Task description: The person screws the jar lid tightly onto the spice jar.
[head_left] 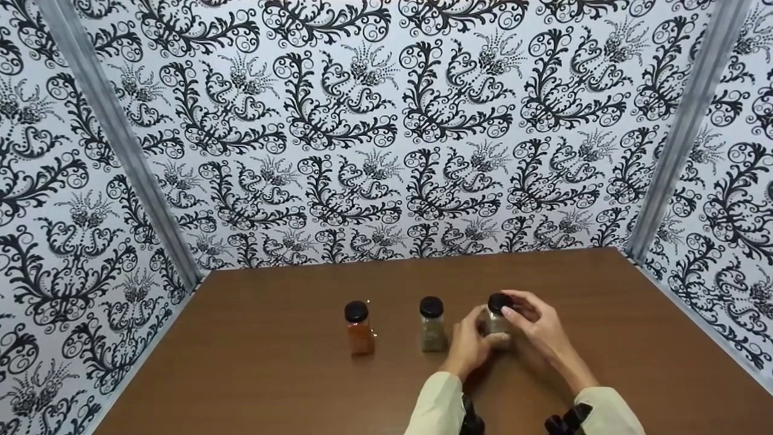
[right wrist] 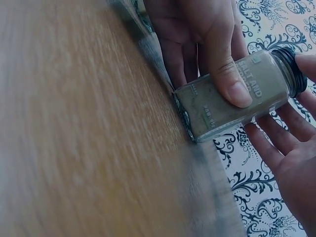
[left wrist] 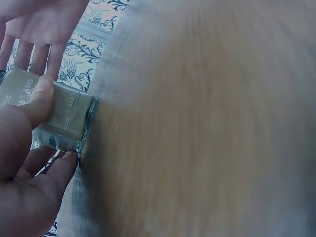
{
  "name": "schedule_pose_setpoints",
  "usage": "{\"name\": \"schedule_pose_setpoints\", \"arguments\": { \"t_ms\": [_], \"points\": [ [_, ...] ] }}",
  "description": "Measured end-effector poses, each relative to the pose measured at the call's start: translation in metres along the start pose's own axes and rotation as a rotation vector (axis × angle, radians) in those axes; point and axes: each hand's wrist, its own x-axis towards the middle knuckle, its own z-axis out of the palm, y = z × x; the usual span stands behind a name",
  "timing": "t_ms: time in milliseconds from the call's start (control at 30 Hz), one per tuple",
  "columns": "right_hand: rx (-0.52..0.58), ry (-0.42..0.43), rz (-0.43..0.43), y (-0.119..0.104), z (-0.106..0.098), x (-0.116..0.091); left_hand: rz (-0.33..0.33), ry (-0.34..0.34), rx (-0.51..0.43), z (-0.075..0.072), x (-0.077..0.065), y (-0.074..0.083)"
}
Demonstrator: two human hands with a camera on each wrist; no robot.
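Observation:
A clear glass spice jar (head_left: 496, 325) with a black lid (right wrist: 292, 74) stands upright on the table between both hands. My left hand (head_left: 470, 345) grips its body, thumb across the printed label and fingers round the far side. My right hand (head_left: 543, 329) holds the lid from above, its thumb and fingers on either side. In the right wrist view the pale, grainy contents and white lettering of the jar (right wrist: 266, 86) show, with its base right at the table surface. The left wrist view shows the lower part of the jar (left wrist: 71, 111) beyond the left thumb.
Left of the hands a jar of greenish seasoning (head_left: 432, 335) stands upright, close to the left hand. Farther left is a jar of orange-red spice (head_left: 361, 338), also black-lidded. Patterned walls (head_left: 362, 133) border the brown table (head_left: 272, 338) at the back and sides.

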Motion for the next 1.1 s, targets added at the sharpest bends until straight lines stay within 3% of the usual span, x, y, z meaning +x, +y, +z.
{"name": "schedule_pose_setpoints", "arguments": {
  "t_ms": [267, 633, 1100],
  "points": [
    [-0.016, -0.002, 0.031, -0.0020, -0.0018, -0.0009, -0.002, -0.011, -0.016, 0.0001, 0.0002, 0.0006],
    [0.012, 0.003, 0.040, -0.0038, -0.0008, -0.0005, -0.060, -0.042, -0.020, -0.0021, -0.0003, 0.0030],
    [-0.003, 0.008, 0.017, -0.0012, -0.0014, -0.0005, -0.034, -0.025, -0.039, -0.0023, -0.0007, 0.0049]
  ]
}}
